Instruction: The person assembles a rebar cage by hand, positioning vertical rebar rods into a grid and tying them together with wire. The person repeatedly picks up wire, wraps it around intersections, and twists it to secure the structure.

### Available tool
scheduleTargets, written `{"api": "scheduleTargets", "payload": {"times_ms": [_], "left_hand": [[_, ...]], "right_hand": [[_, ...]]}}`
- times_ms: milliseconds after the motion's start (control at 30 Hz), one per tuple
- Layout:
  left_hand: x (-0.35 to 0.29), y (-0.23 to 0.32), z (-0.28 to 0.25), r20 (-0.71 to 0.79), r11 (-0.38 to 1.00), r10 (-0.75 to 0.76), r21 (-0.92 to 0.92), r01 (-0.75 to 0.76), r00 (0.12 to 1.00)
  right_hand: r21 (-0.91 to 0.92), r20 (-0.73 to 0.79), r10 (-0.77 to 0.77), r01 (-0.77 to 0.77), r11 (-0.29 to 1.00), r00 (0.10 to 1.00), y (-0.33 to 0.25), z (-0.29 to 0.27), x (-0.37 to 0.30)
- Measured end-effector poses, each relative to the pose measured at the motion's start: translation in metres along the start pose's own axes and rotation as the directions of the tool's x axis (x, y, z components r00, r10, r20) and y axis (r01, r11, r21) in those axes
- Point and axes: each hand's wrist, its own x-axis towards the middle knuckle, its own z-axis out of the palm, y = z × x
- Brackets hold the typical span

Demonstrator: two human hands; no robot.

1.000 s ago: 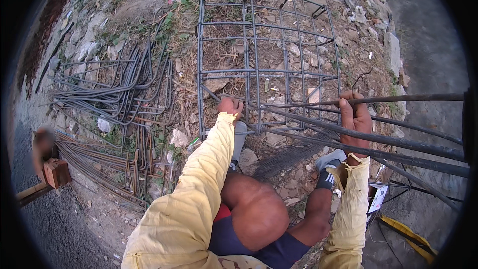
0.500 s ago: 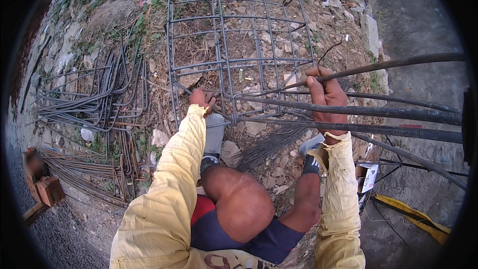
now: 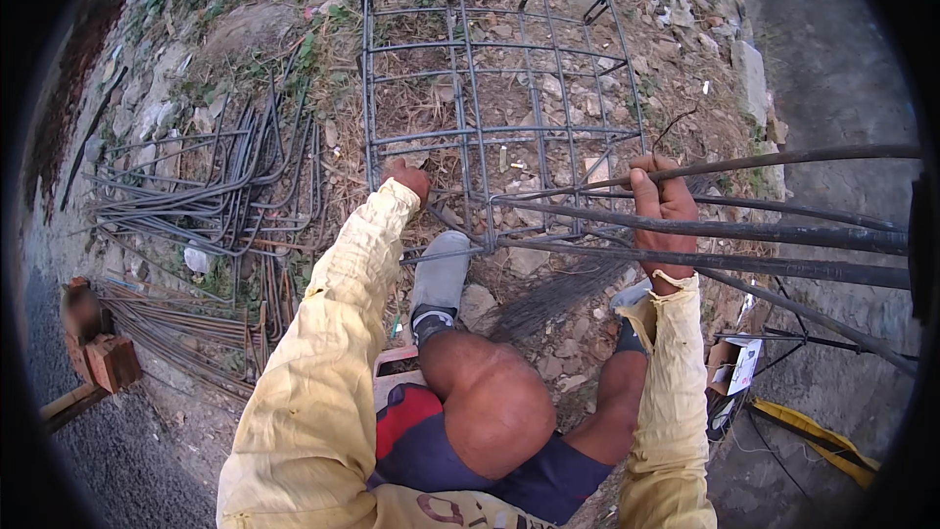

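Note:
A cage of grey steel reinforcing bars (image 3: 470,69) lies on the ground in front of me, tied from long bars and cross hoops. My left hand (image 3: 409,179) is at its near left side, fingers curled down by the outer bar; what they hold is hidden. My right hand (image 3: 666,216) grips the uppermost of several long dark steel bars (image 3: 813,154) that run from the cage's near end out to the right. Its thumb presses on that bar's near side, while lower bars pass across or behind the hand and wrist.
Bent grey rods (image 3: 230,167) lie heaped at left, above rusty thin rods (image 3: 176,318). A bundle of thin dark wire (image 3: 558,294) rests between my feet. Bricks (image 3: 113,362) sit at lower left. A small open box (image 3: 734,367) and a yellow strap (image 3: 813,441) are at lower right.
My left hand has moved up along the cage's left side, its fingers now turned more downward. My right hand keeps its grip on the bar. The whole view has shifted slightly.

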Motion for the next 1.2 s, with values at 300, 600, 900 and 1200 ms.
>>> {"api": "scheduleTargets", "payload": {"times_ms": [300,600,900,1200], "left_hand": [[0.029,-0.021,0.023,-0.066,0.978,0.168,0.137,-0.158,0.984],[0.004,-0.009,-0.008,-0.066,0.97,0.204,0.151,-0.192,0.977],[0.016,-0.006,-0.009,-0.009,0.971,0.212,0.116,-0.209,0.977],[0.036,-0.015,0.011,0.054,0.945,0.246,0.208,-0.252,0.968]], "right_hand": [[-0.028,-0.076,0.07,-0.073,0.997,0.995,-0.005,0.002,0.0],[0.022,-0.063,0.04,-0.039,0.999,0.997,0.006,-0.005,0.005],[0.136,0.002,0.071,-0.07,0.988,0.997,0.004,-0.005,0.004],[0.029,0.049,0.043,-0.044,0.999,0.998,0.007,-0.008,0.007]]}}
